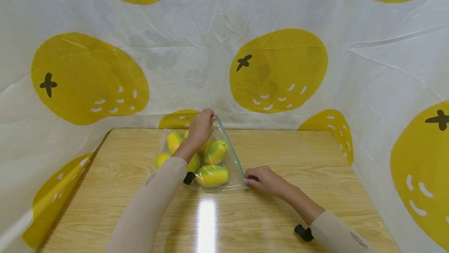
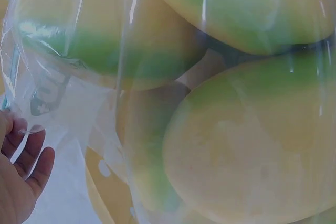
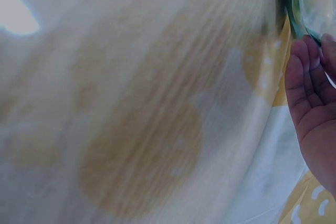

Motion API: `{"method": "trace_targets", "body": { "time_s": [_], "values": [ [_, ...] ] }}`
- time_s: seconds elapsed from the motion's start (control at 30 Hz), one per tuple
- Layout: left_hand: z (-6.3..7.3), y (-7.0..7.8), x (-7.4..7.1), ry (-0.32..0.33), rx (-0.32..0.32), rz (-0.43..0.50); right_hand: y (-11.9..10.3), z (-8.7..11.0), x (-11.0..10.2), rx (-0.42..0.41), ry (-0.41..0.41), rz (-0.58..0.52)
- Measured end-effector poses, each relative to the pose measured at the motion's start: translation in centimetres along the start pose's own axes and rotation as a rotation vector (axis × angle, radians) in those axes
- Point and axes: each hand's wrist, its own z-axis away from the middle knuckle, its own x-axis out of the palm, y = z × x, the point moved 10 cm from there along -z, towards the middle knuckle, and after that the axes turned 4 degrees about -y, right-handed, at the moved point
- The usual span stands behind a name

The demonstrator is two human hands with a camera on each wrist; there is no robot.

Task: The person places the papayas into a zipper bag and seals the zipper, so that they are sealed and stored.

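A clear zip bag [image 1: 235,175] lies on the table with several yellow-green mangoes [image 1: 212,176] inside. Its teal zip strip [image 1: 229,144] slants along the right side. At the far end of that strip, my left hand [image 1: 201,128] pinches the bag's top corner, its forearm crossing over the mangoes. My right hand [image 1: 264,181] pinches the near end of the strip. Through the plastic, the left wrist view shows large mangoes [image 2: 252,145] close up, beside the left fingers [image 2: 39,169]. In the right wrist view the right hand [image 3: 315,98] holds the bag's edge at the upper right.
The wood-grain table [image 1: 298,151] carries a bright light reflection near its front. A white cloth [image 1: 189,77] printed with big yellow fruit hangs behind the table and along both sides. A black strap piece [image 1: 303,233] sits by the right sleeve.
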Motion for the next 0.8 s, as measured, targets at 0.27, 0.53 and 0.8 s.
{"method": "trace_targets", "body": {
  "time_s": [0.27, 0.53, 0.8],
  "values": [
    [0.1, 0.3, 0.0, 0.011, 0.031, -0.015, 0.6, 0.9, 0.6, -0.013, 0.003, -0.029],
    [0.1, 0.1, 0.8, -0.060, 0.014, 0.017, 1.9, 0.8, 0.4, 0.084, -0.017, -0.068],
    [0.3, -0.2, 2.4, -0.137, 0.004, 0.119, 2.7, -0.8, -3.6, 0.133, 0.051, -0.050]
  ]
}}
